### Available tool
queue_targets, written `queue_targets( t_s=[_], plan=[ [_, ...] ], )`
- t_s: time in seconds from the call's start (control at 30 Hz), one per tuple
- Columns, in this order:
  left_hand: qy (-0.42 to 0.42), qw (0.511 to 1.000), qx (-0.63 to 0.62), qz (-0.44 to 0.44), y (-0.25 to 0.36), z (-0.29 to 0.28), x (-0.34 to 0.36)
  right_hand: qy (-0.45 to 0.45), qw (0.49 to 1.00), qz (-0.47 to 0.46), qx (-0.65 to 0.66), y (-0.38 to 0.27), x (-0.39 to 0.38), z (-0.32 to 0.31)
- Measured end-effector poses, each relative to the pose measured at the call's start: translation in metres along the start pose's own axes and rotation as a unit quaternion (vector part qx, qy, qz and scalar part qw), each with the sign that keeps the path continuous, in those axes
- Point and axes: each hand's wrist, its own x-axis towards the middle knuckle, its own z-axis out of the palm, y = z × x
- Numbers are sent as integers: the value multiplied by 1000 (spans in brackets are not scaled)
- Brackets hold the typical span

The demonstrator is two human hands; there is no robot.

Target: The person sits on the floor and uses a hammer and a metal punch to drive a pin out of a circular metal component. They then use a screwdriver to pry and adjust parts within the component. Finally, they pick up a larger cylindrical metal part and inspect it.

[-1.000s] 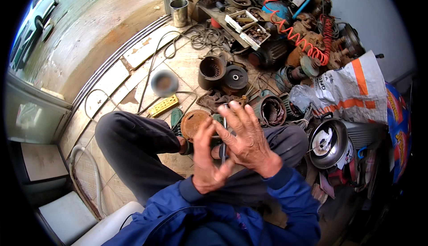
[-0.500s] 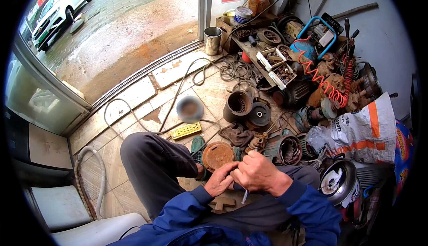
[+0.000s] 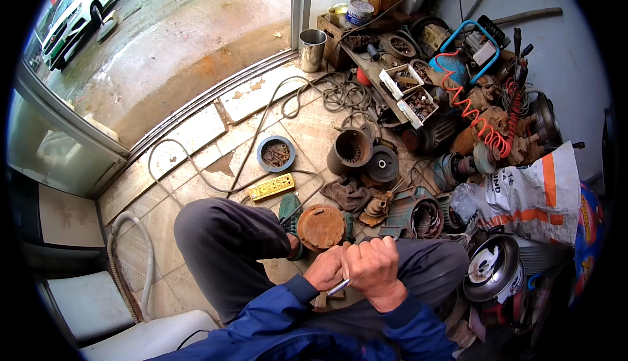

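Note:
Both my hands meet above my lap, just on the near side of a rusty round metal piece (image 3: 320, 225) between my feet. My right hand (image 3: 374, 271) is closed around a slim, shiny metal rod-like tool (image 3: 339, 287). One end of it points down and left below the fist, and its kind is not clear. Pressed against the right fist, my left hand (image 3: 324, 269) has its fingers curled closed. Whatever those fingers grip is hidden. A brown wooden piece (image 3: 320, 301) is partly visible beneath the hands.
Ahead lie a yellow power strip (image 3: 271, 187), a round tub of rusty bolts (image 3: 275, 154) and a hollow motor housing (image 3: 350, 152). Right are a green motor casing (image 3: 418, 217), a black pan (image 3: 495, 268) and a white-orange sack (image 3: 540, 194). Cables (image 3: 347, 96) trail across the tiles.
The tool has swung from nearly upright to a flatter slant, its lower end moving left. My right fist has turned and come slightly lower. The head view has shifted slightly, and the bolt tub looks sharper.

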Motion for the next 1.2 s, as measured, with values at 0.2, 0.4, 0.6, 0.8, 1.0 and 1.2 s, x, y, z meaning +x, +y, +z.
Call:
queue_targets(
  t_s=[0.2, 0.4, 0.6, 0.8, 1.0, 1.2],
  plan=[
    [-14, 1000, 16, 5, -20, 5, -1, -3, 997, 75, -35, -13, 1, 0],
    [-5, 1000, 2, 4, -7, -1, 6, -34, 999, 22, -25, 0, -3, -2],
    [24, 999, 40, 20, -14, 1, 1, -85, 981, -170, 38, 31, 9, -11],
    [18, 998, 42, 42, -16, 2, 0, -100, 976, -188, 48, 31, 7, -18],
    [97, 989, 89, 64, 9, 7, 4, -3, 980, -194, 45, 29, 27, -61],
    [7, 991, 122, 57, 20, 24, -1, 2, 994, -112, -7, 99, 37, -54]
  ],
)
